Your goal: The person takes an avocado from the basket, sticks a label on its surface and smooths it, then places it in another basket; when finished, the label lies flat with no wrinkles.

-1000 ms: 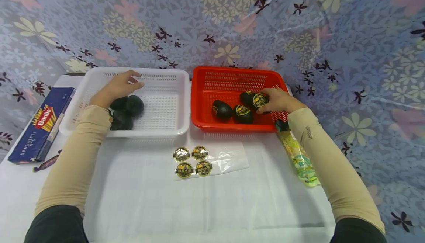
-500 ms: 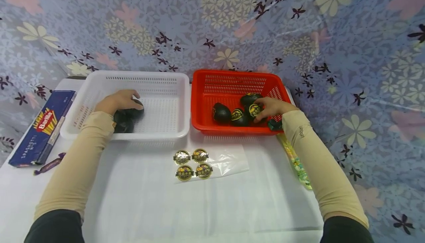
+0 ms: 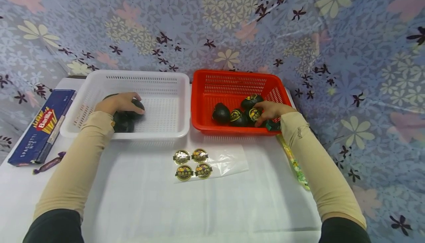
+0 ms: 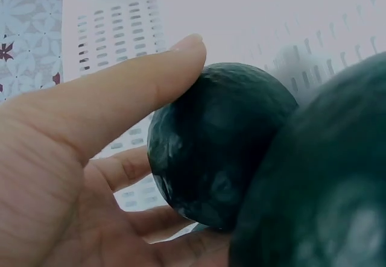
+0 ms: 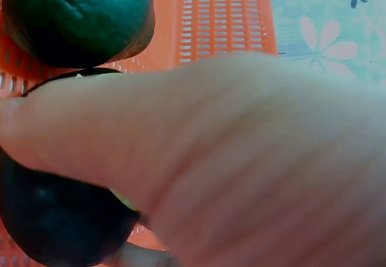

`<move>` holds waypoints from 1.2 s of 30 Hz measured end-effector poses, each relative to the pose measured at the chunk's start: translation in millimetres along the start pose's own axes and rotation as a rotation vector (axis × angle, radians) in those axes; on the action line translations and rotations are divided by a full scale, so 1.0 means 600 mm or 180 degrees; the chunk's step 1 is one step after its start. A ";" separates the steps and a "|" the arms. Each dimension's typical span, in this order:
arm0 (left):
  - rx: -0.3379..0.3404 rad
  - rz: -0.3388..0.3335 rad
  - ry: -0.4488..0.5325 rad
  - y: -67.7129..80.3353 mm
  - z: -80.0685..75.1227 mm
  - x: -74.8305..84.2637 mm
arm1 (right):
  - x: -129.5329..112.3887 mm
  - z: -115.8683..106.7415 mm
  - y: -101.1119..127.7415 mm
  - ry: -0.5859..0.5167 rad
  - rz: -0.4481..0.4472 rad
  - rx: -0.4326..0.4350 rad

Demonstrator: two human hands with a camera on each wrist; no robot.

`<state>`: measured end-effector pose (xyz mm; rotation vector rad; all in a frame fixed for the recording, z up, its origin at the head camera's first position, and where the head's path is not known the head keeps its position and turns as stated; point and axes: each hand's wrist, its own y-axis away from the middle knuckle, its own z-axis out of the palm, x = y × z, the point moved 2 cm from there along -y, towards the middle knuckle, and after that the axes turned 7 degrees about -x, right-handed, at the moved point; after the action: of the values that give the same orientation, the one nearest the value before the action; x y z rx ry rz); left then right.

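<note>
In the head view my left hand reaches into the white basket and grips a dark green avocado. The left wrist view has the thumb along the top of this avocado and the fingers curled beneath it. A larger-looking avocado is right against it. Over in the red basket, my right hand holds an avocado with a round gold-and-black sticker. In the right wrist view the thumb crosses that avocado; most of the fingers are hidden.
Several stickered avocados, one at the back, surround the right hand. A sheet of round stickers lies before the baskets. A spaghetti box and a purple wrapped sweet are left; a yellow-green packet is under the right forearm.
My left hand has come down from above the avocados and taken hold of one. My right hand has moved slightly toward the front of the red basket, bringing its avocado beside the others.
</note>
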<state>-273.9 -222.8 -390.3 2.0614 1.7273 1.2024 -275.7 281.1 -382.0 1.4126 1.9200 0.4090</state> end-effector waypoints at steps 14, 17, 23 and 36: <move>-0.0002 -0.0063 -0.0003 -0.003 0.004 -0.002 | -0.001 0.001 -0.004 -0.0003 0.0089 -0.0085; 0.0034 -0.0038 -0.0109 -0.005 0.002 -0.002 | 0.000 -0.001 -0.006 0.0031 0.0073 -0.0059; 0.0072 0.0053 -0.0233 -0.007 -0.001 0.002 | -0.005 -0.004 0.000 0.0065 -0.0042 0.0008; 0.0472 0.0796 0.0458 0.038 -0.014 0.044 | -0.051 -0.015 0.037 0.0174 -0.0154 0.0321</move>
<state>-263.4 -208.8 -359.0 2.3913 1.7046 1.3604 -262.1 262.1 -351.0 1.4289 2.0399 0.3350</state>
